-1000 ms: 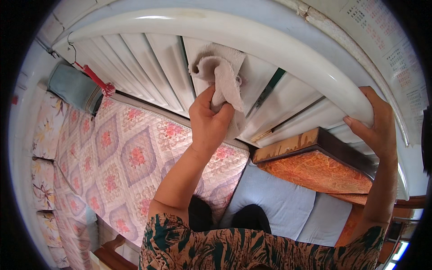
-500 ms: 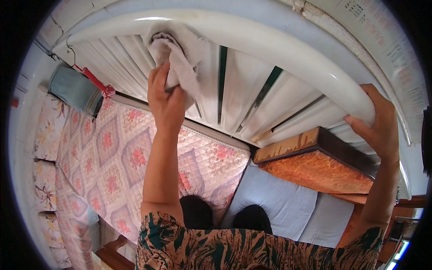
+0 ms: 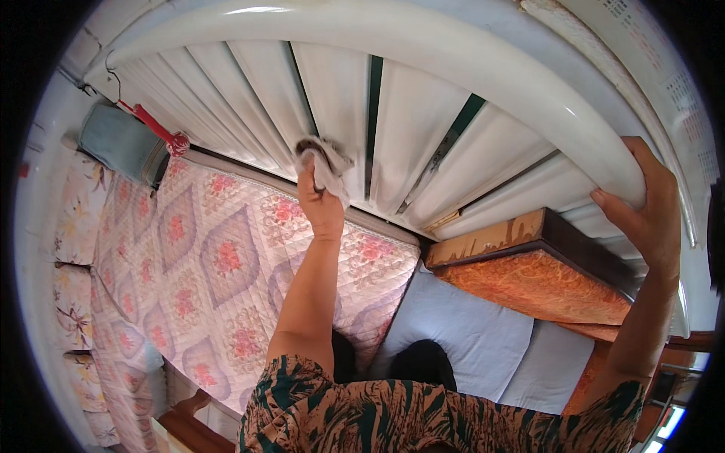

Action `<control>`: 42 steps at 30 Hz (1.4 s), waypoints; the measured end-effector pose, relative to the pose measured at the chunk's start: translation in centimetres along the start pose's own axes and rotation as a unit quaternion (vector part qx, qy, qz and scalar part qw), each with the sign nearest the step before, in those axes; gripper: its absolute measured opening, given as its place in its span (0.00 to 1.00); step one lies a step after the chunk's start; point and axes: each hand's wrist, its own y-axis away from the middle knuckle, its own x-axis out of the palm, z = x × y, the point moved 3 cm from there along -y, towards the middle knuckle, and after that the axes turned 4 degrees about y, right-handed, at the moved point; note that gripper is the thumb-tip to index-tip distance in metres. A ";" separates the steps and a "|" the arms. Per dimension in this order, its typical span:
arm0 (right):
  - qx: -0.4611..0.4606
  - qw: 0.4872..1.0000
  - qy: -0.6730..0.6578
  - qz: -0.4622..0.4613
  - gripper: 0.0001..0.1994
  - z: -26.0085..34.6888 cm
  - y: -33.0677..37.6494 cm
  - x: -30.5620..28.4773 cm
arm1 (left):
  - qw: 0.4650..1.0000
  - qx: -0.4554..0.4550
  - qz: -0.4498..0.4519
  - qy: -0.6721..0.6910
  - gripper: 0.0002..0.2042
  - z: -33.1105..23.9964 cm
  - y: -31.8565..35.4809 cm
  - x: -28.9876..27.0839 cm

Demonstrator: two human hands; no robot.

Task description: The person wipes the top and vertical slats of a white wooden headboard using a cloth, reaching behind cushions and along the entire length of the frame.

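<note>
A curved white headboard [image 3: 423,36] with slats arches across the upper part of the view. My left hand [image 3: 322,208] is closed on a crumpled greyish-white cloth [image 3: 329,170], pressed against the lower part of a white slat [image 3: 340,109]. The cloth's upper edge looks smeared by motion. At the right, my right hand [image 3: 651,204] is wrapped round the headboard's thick top rail, with the thumb on the near side and the fingers over the far side.
Below the headboard lies a mattress [image 3: 204,279] with a pink floral quilted cover. Blue-grey bedding [image 3: 461,325] and an orange-sided box-like piece [image 3: 529,283] sit to its right. A red-handled object [image 3: 155,128] hangs at the left beside a blue-grey cushion [image 3: 117,143].
My left hand has moved the cloth down the slats and slightly right, from just under the top rail to near the mattress edge. My right hand keeps its hold on the rail.
</note>
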 end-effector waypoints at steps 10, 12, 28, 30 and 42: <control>0.044 0.999 0.018 -0.002 0.22 0.2 0.5 0.0 | 0.910 -0.323 -0.088 0.246 0.16 14.0 4.4 -5.5; 0.047 0.999 0.006 -0.001 0.22 0.3 0.4 0.1 | 0.955 -0.283 -0.032 0.077 0.15 13.9 4.3 -5.9; -0.006 1.000 0.016 -0.016 0.21 0.2 0.2 -0.3 | 0.995 0.030 0.078 0.061 0.14 -15.4 -6.6 0.7; -0.009 1.000 0.024 -0.017 0.21 0.2 0.4 -0.6 | 0.989 0.123 0.028 0.082 0.14 -18.1 -8.3 0.3; 0.021 0.999 0.029 -0.030 0.22 -0.1 0.5 0.0 | 0.992 0.105 0.056 -0.053 0.22 -10.4 -11.1 -0.9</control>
